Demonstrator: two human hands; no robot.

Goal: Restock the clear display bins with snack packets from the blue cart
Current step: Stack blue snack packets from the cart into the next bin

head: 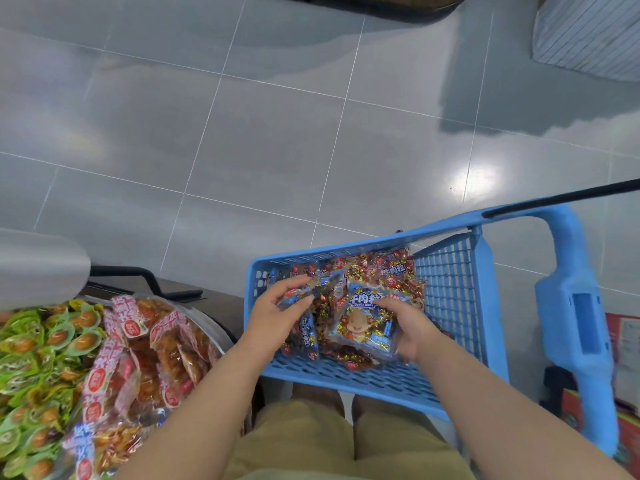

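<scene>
The blue cart (450, 282) stands at the lower right with several snack packets (388, 271) piled in its basket. My right hand (408, 327) grips a blue-topped packet with a cartoon child (367, 323) from its right side, lifted a little above the pile. My left hand (273, 310) pinches another blue-edged packet (311, 292) at the left of the basket. At the lower left the clear display bins (218, 327) hold red-and-white packets (138, 355) and green wrapped snacks (38, 355).
Grey tiled floor (277, 133) spreads beyond the cart. The cart's blue handle post (575, 320) rises at the right, with red boxes (623, 341) behind it. A black frame (149, 275) runs behind the bins. A slatted white unit (588, 32) sits at the top right.
</scene>
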